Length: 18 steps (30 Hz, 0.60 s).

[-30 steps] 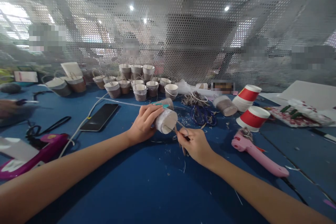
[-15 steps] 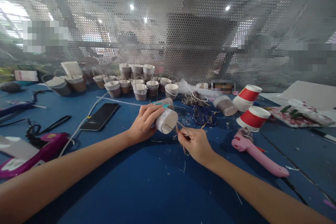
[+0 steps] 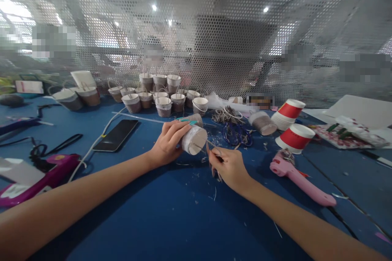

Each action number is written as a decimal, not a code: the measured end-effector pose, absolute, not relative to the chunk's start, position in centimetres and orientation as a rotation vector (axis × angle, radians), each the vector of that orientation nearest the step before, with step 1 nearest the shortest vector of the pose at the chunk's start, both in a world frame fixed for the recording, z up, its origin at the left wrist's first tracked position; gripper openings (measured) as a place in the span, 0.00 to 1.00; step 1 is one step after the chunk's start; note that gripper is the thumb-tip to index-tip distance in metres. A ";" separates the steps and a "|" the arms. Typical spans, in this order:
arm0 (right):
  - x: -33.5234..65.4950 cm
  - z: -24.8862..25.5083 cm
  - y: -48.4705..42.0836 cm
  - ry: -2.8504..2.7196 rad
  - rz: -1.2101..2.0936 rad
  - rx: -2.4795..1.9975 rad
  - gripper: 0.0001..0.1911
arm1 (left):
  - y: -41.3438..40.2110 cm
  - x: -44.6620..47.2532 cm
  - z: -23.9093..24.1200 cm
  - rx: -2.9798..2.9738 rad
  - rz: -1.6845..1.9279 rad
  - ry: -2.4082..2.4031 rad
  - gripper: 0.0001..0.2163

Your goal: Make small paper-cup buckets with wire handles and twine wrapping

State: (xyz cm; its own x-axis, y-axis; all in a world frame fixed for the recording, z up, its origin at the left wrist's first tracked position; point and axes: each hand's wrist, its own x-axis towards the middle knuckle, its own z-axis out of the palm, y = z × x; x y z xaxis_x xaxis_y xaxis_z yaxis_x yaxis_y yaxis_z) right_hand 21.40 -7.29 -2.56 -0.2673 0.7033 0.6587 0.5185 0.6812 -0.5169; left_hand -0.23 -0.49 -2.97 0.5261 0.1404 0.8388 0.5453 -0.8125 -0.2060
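My left hand (image 3: 167,144) is wrapped round a small paper cup (image 3: 193,142) covered in pale material, tipped so that its round base faces me. A thin stick or cord end shows across that base. Just to the right, my right hand (image 3: 229,167) is closed in a pinch on a thin grey cord (image 3: 211,144) that runs toward the cup's side. Behind the left fingers lies a spool of grey cord (image 3: 197,120), partly hidden. Blue-handled scissors (image 3: 235,133) and a tangle of grey cord pieces (image 3: 225,116) lie beyond my right hand.
Several small cord-wrapped cups with handles (image 3: 163,107) stand at the back before a perforated metal screen. A phone (image 3: 116,135) and a magenta glue gun (image 3: 58,175) lie left. On the right are a pink glue gun (image 3: 303,181) and red-and-white paper cups (image 3: 295,138).
My right fingertips have shifted slightly, and more of the cord shows between them and the cup. The left hand keeps its hold on the cup almost unmoved.
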 end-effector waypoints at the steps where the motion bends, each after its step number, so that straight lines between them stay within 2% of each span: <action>1: 21.4 -2.6 -7.3 -1.923 0.231 -0.959 0.20 | -0.5 -0.2 -3.0 -2.318 -1.224 -0.555 0.32; 18: 21.4 -2.5 -7.3 -1.974 0.305 -0.910 0.20 | -0.6 -0.1 -2.9 -2.305 -1.222 -0.558 0.31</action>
State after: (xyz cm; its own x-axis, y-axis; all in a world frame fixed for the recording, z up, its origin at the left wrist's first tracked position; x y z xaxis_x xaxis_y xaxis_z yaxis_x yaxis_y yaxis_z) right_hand 21.42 -7.27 -2.51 -0.3117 0.7036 0.6386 0.4783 0.6969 -0.5343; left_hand -0.11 -0.58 -2.86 0.5208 0.1328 0.8433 0.5504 -0.8073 -0.2128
